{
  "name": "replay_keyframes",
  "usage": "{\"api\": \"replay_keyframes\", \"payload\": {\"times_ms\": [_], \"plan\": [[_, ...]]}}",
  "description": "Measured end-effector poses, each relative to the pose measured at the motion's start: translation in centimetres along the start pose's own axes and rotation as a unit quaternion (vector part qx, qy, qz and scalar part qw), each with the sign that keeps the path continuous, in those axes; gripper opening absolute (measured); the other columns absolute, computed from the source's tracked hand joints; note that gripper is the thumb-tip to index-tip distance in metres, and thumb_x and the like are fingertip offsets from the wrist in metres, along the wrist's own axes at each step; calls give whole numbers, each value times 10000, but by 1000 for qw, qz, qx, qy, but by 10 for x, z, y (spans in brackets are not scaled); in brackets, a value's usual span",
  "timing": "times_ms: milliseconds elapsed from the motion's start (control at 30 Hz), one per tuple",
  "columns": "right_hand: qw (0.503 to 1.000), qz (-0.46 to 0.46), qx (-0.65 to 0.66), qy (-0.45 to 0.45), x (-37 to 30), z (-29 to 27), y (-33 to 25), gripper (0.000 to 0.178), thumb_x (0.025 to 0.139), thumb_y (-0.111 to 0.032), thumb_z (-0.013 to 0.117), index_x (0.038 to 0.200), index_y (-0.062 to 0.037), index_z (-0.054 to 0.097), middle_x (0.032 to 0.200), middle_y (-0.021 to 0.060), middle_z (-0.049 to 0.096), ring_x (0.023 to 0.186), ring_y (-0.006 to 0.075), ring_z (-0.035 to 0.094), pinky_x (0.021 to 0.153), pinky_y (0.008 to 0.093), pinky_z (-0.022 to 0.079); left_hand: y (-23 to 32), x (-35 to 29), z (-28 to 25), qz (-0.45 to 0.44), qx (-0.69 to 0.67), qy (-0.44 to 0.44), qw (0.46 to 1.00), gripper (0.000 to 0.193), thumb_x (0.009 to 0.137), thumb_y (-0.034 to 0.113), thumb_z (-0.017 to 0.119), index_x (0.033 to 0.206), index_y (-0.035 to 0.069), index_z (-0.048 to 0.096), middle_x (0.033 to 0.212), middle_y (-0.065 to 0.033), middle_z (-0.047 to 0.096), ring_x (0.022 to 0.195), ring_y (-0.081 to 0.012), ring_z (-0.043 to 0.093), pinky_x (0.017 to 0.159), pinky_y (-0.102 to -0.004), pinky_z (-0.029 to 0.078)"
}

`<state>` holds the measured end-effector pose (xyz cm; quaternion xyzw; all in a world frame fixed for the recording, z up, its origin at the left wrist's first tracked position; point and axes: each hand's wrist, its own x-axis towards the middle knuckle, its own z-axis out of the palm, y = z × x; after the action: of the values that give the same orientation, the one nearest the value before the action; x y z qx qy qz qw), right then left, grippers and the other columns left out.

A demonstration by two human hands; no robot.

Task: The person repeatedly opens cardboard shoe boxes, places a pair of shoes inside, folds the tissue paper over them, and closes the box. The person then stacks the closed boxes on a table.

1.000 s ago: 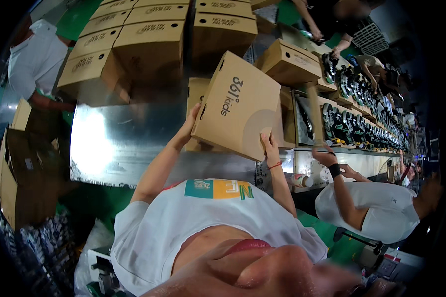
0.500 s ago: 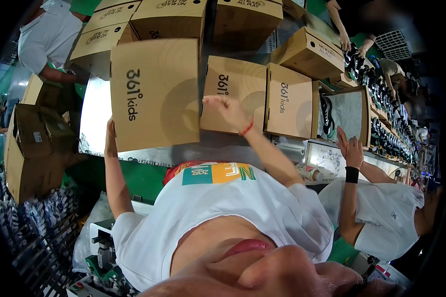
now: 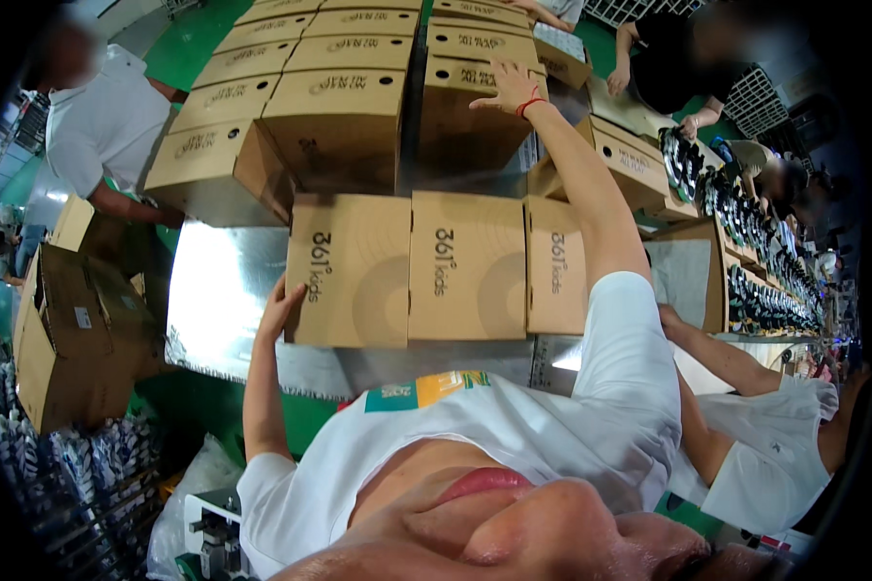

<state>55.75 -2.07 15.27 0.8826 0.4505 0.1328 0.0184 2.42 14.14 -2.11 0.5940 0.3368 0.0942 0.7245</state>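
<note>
My left hand grips the left edge of a closed brown cardboard shoe box, thumb on the lid and fingers along its side. That box lies flat at the left end of a row, against a second shoe box. A third shoe box sits to the right, partly hidden by my right arm. My right hand is stretched far forward, fingers spread, over the front of a stack of shoe boxes. Whether its fingertips touch the cardboard I cannot tell.
More shoe boxes stand in rows at the back left. An open box and racks of shoes are on the right. Co-workers stand at far left, back right and close right. Large cartons stand left of the metal table.
The box in my left hand has come down from in the air to the table, beside the other boxes. My right hand has reached forward from the row to the back stack, its fingers spreading.
</note>
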Motion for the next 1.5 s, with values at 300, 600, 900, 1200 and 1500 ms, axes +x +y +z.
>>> {"api": "replay_keyframes", "payload": {"times_ms": [300,600,900,1200,1500], "plan": [[990,-116,-16,-83,21,-3,13,1125,477,-589,740,1370,-148,217,1285,171,360,1170,382,357,937,473,328,-7,2,18,41,-9,64,997,505,862,210,585,1284,8,396,1214,-86,508,1100,-157,488,906,-271,401],[978,-206,26,-31,-29,-30,-12,964,419,-400,769,1251,-154,349,1050,143,430,956,349,457,813,435,382,-18,13,12,53,-50,36,997,444,871,174,571,1248,-12,429,1169,-83,538,1061,-143,507,891,-255,403],[924,-378,-64,20,-87,-176,-41,855,430,-203,775,1192,-179,386,1297,164,336,1179,313,383,869,426,369,-37,-11,-1,13,58,169,984,517,837,279,618,1240,13,434,1154,-105,529,977,-153,539,814,-237,426],[871,-371,-292,139,-210,-298,72,612,711,-83,590,1259,-283,404,1412,45,283,1083,223,460,830,373,390,25,-23,16,111,-11,171,979,545,894,384,497,1307,52,369,1285,-84,444,1196,-199,399,977,-307,311],[829,-23,425,-363,-382,-91,35,253,845,-240,523,965,-55,647,804,41,680,829,120,616,780,265,455,64,13,83,104,90,-28,990,510,877,424,499,1216,42,489,1162,-57,527,1089,-149,475,916,-271,354]]}}
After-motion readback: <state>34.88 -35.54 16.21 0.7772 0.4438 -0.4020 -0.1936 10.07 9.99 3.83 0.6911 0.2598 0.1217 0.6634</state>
